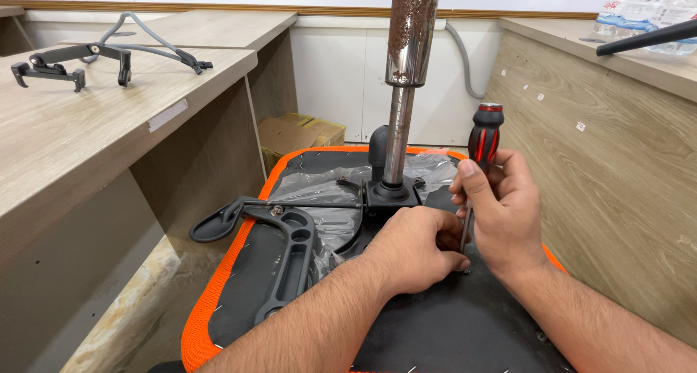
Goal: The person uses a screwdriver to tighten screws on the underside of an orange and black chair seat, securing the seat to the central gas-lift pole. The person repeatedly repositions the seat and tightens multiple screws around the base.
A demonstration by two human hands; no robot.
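Wooden desks flanked me on both sides, w/ an upturned office chair seat (218, 308), orange-edged, black underside, between them. My right hand (501, 213) was closed around a red-and-black screwdriver (485, 137), held upright, its tip down near the mechanism plate; my left hand (414, 249) was curled shut over the spot, prob. steadying a screw, but the fingers hid it. The gas-lift column (406, 54) stood up from the plate's centre. A black armrest bracket (279, 249) lay on the seat's left side, apparently not yet fixed. Judging by that, fastening was partway: the plate was on, some screws and the bracket were left.
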